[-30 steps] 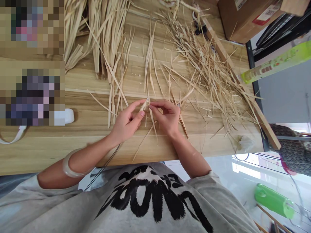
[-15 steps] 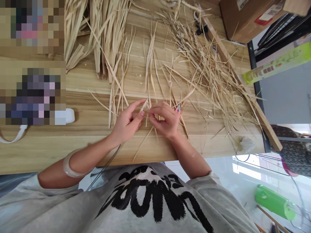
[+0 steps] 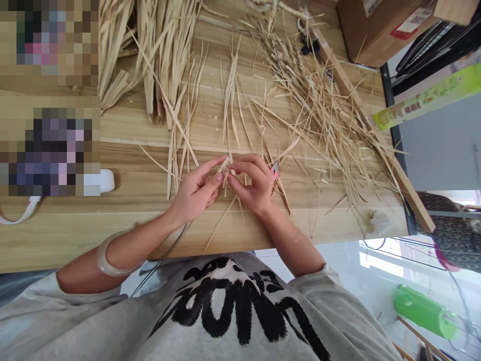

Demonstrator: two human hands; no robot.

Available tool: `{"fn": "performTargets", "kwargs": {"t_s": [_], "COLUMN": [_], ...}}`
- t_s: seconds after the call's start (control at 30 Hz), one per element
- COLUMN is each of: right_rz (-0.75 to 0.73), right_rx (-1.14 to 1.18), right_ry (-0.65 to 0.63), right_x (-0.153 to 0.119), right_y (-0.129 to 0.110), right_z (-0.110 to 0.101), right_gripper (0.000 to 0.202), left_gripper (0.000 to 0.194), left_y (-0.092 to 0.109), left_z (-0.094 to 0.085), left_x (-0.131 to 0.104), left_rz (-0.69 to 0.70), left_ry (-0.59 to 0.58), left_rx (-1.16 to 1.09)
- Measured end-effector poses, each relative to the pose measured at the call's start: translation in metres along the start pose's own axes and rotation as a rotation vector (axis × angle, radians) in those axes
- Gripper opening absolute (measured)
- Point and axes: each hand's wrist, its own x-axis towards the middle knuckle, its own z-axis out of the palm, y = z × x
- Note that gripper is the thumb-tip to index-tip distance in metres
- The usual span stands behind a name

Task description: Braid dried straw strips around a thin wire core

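Right hand (image 3: 253, 181): since half a second ago its fingertips have moved left, in against the wrapped piece (image 3: 224, 165); the left hand (image 3: 196, 191) has stayed nearly put.
White rounded object (image 3: 106, 180): on the counter (image 3: 124, 220) at far left, well apart from the hands.
Thick fiber bundle (image 3: 165, 60): beyond the left hand, with loose strips (image 3: 184, 145) trailing toward it.
Left grip: narrow, holding the wrapped piece between thumb and index finger.
Wrapped piece: in the gap between the two hands, slanting up to the right, its thin tip at the end of the left index finger.
Right grip: fingers bent and close together, the tips at the piece's right side; I cannot tell whether they pinch a strand.
Pink-handled tool (image 3: 275, 169): just beside the right hand's outer edge, partly hidden by it.
Tangled thin strips (image 3: 323, 108): heaped farther right, along a wooden bar (image 3: 411, 195).
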Motion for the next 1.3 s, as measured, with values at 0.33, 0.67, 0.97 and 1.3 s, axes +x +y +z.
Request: {"fn": "performTargets", "kwargs": {"t_s": [0.33,0.67,0.97,1.3], "right_rz": [0.013,0.008,-0.03,-0.042], "right_rx": [-0.056,0.075,0.024,0.041], "right_ry": [0.076,0.056,0.075,0.052], "right_x": [-0.0045,-0.0066,-0.0058,-0.0068], "right_y": [-0.0013,-0.0055,-0.0057,-0.0042], "right_z": [0.0031,0.0026,0.0026,0.0061], "right_gripper": [0.019,0.025,0.022,0.019], "left_gripper": [0.054,0.059,0.057,0.061], "left_y": [-0.0022,-0.0041,-0.0021,-0.005], "left_z": [0.0003,-0.0001,-0.0005,0.0002], "left_x": [0.0006,0.0018,0.0024,0.0018], "left_rz": [0.017,0.028,0.037,0.052], "left_ry": [0.024,0.067,0.059,0.085], "left_rx": [-0.008,-0.006,-0.028,-0.026]}}
